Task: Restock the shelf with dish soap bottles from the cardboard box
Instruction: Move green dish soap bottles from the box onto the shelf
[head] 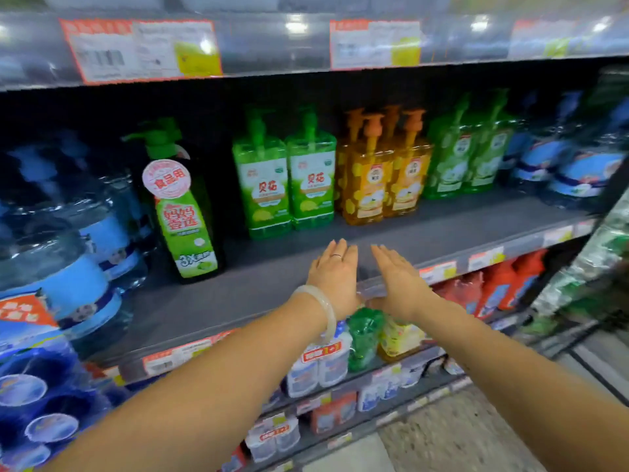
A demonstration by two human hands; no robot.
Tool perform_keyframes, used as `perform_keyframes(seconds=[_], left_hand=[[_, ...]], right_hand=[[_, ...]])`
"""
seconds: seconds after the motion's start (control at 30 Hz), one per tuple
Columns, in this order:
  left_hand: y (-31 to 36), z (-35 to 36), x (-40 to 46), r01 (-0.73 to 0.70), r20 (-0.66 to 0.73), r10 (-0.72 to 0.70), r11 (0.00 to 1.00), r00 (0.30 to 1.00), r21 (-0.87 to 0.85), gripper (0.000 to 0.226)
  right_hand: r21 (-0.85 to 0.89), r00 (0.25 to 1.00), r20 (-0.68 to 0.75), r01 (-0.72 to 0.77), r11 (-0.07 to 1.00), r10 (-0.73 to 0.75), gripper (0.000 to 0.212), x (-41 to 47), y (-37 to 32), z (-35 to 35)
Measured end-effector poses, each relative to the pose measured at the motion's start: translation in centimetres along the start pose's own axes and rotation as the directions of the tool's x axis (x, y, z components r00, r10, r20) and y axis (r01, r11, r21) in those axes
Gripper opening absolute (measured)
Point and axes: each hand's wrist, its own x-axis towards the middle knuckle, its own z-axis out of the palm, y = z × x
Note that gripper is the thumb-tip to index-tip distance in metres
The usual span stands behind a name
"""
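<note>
Both arms reach over the grey shelf [272,287]. The left hand [335,279] and right hand [398,284] hover side by side with straight fingers, each grip released, holding nothing. The dish soap bottles [286,178] stand upright just beyond the fingertips, at the shelf's back.

Tall green bottle [185,212] — "3X"; square green bottles [262,185] — "贝芬".

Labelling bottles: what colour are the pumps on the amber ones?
Orange pumps on amber bottles; head view.
</note>
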Motion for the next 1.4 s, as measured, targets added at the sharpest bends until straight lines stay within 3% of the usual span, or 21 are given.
perform_keyframes(seconds=[0.33, 0.57, 0.67, 0.77, 1.17, 1.33, 1.4], left_hand=[[25.5, 7.5, 5.8, -0.367, 0.155, 0.35, 0.924, 0.924, 0.105, 0.092], [44.4, 14.9, 8.4, -0.552, 0.262, 0.507, 0.823, 0.821, 0.136, 0.087], [50.7, 17.2, 8.8, -0.619, 0.318, 0.554, 0.769, 0.769, 0.16, 0.087], [55.4, 19.3, 10.1, -0.66, 0.338, 0.589, 0.735, 0.734, 0.152, 0.087], [71.3, 28.3, 26.3, -0.706, 0.43, 0.621, 0.706, 0.656, 0.056, 0.091], [78.2, 29.1, 36.8, -0.682, 0.384, 0.628, 0.731, 0.677, 0.007, 0.082], [79.7, 30.1, 39.6, -0.671, 0.408, 0.616, 0.741, 0.673, -0.011, 0.082]], right_hand=[[-0.085, 0.919, -0.119, -0.388, 0.918, 0.377, 0.107, -14.4, 22.7, -7.7], [-0.101, 0.737, -0.134, -0.675, 0.731, 0.662, 0.103, -27.6, 38.7, -12.9], [-0.056, 0.661, -0.17, -0.747, 0.662, 0.731, 0.096, -31.6, 44.0, -14.4], [-0.028, 0.619, -0.159, -0.782, 0.623, 0.769, 0.104, -33.9, 48.4, -14.9], [0.036, 0.522, -0.113, -0.848, 0.529, 0.845, 0.104, -29.5, 69.5, -18.3], [0.045, 0.515, -0.156, -0.848, 0.527, 0.843, 0.102, -24.6, 79.2, -23.8], [0.062, 0.509, -0.113, -0.853, 0.518, 0.853, 0.101, -23.5, 82.1, -24.5]])
